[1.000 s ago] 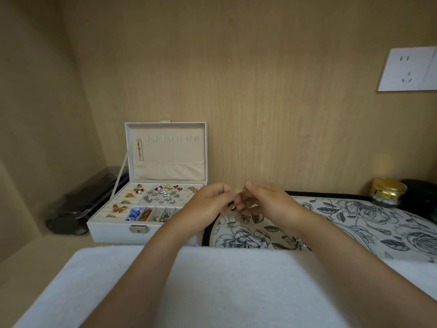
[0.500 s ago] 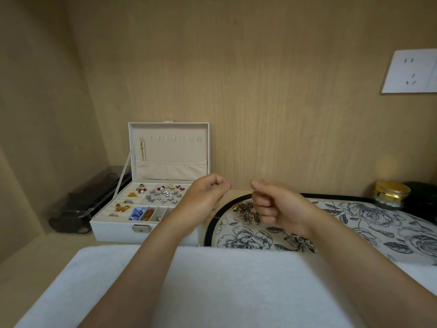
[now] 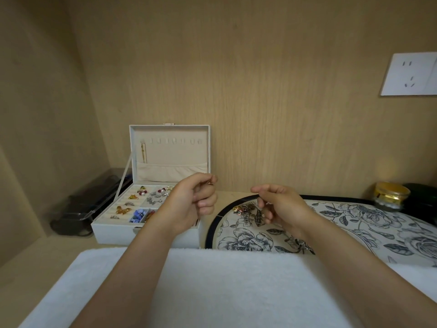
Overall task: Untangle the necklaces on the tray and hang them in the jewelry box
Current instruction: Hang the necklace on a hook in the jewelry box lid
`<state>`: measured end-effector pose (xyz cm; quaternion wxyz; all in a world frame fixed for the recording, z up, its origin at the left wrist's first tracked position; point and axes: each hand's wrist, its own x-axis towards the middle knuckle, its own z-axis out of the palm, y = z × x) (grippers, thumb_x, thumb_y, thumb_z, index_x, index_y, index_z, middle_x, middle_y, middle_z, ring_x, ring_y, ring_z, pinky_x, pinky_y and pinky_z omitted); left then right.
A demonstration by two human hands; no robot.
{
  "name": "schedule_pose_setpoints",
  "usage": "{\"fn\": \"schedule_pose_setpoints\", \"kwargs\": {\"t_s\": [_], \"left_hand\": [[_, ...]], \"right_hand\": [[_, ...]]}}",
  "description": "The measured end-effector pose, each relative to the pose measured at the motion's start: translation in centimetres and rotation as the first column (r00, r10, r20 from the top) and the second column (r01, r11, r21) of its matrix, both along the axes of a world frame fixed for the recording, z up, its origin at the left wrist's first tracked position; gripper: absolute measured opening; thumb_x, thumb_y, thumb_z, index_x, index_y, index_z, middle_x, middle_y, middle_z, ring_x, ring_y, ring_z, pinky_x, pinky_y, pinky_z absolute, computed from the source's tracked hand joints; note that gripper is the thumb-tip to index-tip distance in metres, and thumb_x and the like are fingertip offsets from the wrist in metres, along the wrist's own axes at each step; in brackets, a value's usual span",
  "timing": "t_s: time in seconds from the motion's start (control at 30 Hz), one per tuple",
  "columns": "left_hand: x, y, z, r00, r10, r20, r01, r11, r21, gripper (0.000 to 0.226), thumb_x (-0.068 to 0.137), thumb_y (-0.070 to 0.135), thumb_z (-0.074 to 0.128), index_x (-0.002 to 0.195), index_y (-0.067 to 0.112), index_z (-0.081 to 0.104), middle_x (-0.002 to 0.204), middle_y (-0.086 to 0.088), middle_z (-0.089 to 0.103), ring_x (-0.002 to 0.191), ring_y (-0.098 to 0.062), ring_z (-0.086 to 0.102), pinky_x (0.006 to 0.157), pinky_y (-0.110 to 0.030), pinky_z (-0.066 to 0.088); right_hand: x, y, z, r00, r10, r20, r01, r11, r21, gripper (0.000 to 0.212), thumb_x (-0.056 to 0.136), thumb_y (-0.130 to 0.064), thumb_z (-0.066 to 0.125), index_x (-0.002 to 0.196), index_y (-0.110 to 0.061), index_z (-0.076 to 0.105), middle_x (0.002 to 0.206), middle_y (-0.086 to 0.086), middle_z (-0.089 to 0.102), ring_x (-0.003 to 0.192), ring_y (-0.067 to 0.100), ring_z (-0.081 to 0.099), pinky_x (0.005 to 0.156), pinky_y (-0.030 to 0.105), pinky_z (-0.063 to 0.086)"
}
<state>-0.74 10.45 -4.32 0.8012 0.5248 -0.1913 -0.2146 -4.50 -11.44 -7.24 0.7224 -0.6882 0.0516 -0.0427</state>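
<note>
Head view: left of centre, the left hand (image 3: pixel 189 204) pinches a small gold piece (image 3: pixel 210 183) between thumb and forefinger, in front of the open jewelry box (image 3: pixel 113 229). Right of centre, the right hand (image 3: pixel 282 207) — fingers curled — pinches a strand of the tangled necklaces (image 3: pixel 247 209) heaped at the left end of the flowered tray (image 3: pixel 369 216). One gold chain (image 3: pixel 143 152) hangs at the lid's left side.
</note>
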Motion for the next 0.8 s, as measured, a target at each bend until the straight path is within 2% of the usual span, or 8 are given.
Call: {"fn": "schedule_pose_setpoints", "kwargs": {"t_s": [0.1, 0.2, 0.3, 0.47, 0.57, 0.67, 0.73, 0.8], "left_hand": [[-0.1, 0.9, 0.3, 0.996, -0.094, -0.005, 0.094, 0.995, -0.020, 0.019, 0.089, 0.020, 0.052, 0.076, 0.012, 0.063, 0.045, 0.008, 0.018, 0.045, -0.008, 0.021, 0.038, -0.018, 0.024], [0.0, 1.2, 0.4, 0.987, -0.158, -0.008, 0.157, 0.984, -0.085, 0.013, 0.088, 0.019, 0.057, 0.077, 0.012, 0.062, 0.056, 0.003, 0.041, 0.052, -0.010, 0.038, 0.046, -0.020, 0.040], [0.5, 0.9, 1.0, 0.988, -0.155, -0.012, 0.152, 0.979, -0.133, 0.011, 0.085, 0.016, 0.052, 0.075, 0.012, 0.052, 0.074, -0.005, 0.054, 0.065, -0.016, 0.050, 0.060, -0.027, 0.051], [1.6, 1.9, 3.9, 0.988, -0.153, -0.012, 0.152, 0.986, -0.072, 0.015, 0.089, 0.016, 0.048, 0.077, 0.013, 0.056, 0.058, 0.004, 0.030, 0.053, -0.010, 0.024, 0.046, -0.021, 0.024], [2.7, 3.4, 5.6, 0.991, -0.080, 0.107, 0.071, 0.994, 0.078, 0.014, 0.091, 0.019, 0.052, 0.084, 0.015, 0.063, 0.052, 0.008, 0.021, 0.050, -0.008, 0.015, 0.046, -0.021, 0.013], [4.3, 5.0, 6.8, 0.991, -0.006, 0.135, -0.001, 0.998, 0.056, 0.010, 0.091, 0.017, 0.052, 0.085, 0.013, 0.060, 0.056, 0.005, 0.032, 0.051, -0.009, 0.031, 0.046, -0.019, 0.028], [5.7, 6.4, 7.4, 0.996, 0.027, 0.083, -0.025, 0.999, -0.030, 0.009, 0.087, 0.014, 0.051, 0.080, 0.011, 0.056, 0.063, 0.000, 0.044, 0.056, -0.013, 0.041, 0.051, -0.022, 0.041], [7.3, 8.0, 7.7, 0.996, 0.081, 0.031, -0.078, 0.993, -0.094, 0.013, 0.089, 0.011, 0.047, 0.077, 0.011, 0.052, 0.065, -0.002, 0.046, 0.054, -0.013, 0.041, 0.049, -0.021, 0.040]], "right_hand": [[0.1, 0.1, -0.2, 0.999, 0.033, -0.019, -0.033, 0.999, -0.005, 0.031, 0.098, 0.005, 0.042, 0.112, -0.006, 0.068, 0.076, 0.007, 0.059, 0.044, 0.013, 0.039, 0.047, 0.030, 0.044], [0.1, 0.7, -0.3, 0.993, 0.102, -0.057, -0.102, 0.995, 0.010, 0.040, 0.094, 0.008, 0.034, 0.110, -0.002, 0.069, 0.068, 0.004, 0.050, 0.051, 0.015, 0.041, 0.051, 0.033, 0.048], [-0.1, 1.5, 0.3, 0.974, 0.223, -0.044, -0.220, 0.973, 0.067, 0.036, 0.095, -0.006, 0.031, 0.087, -0.001, 0.066, 0.062, 0.002, 0.036, 0.056, 0.017, 0.036, 0.060, 0.035, 0.048], [0.9, 2.8, 1.9, 0.916, 0.397, 0.052, -0.399, 0.898, 0.186, 0.045, 0.098, -0.023, 0.037, 0.053, -0.015, 0.038, 0.059, 0.004, 0.031, 0.052, 0.020, 0.033, 0.064, 0.037, 0.044], [2.5, 4.2, 3.2, 0.900, 0.425, 0.095, -0.435, 0.872, 0.224, 0.043, 0.096, -0.021, 0.042, 0.053, -0.015, 0.040, 0.066, 0.008, 0.047, 0.054, 0.020, 0.041, 0.065, 0.036, 0.047], [4.4, 6.1, 5.2, 0.915, 0.391, 0.098, -0.403, 0.888, 0.223, 0.036, 0.100, -0.022, 0.043, 0.066, -0.013, 0.052, 0.072, 0.007, 0.056, 0.051, 0.015, 0.039, 0.057, 0.029, 0.043], [6.0, 7.5, 6.6, 0.927, 0.368, 0.078, -0.376, 0.910, 0.174, 0.031, 0.102, -0.025, 0.043, 0.075, -0.014, 0.054, 0.066, 0.001, 0.047, 0.049, 0.011, 0.029, 0.049, 0.024, 0.029], [7.8, 9.1, 7.7, 0.935, 0.347, 0.065, -0.352, 0.931, 0.096, 0.027, 0.103, -0.026, 0.042, 0.081, -0.016, 0.056, 0.062, -0.004, 0.033, 0.049, 0.009, 0.020, 0.045, 0.022, 0.017]]}}
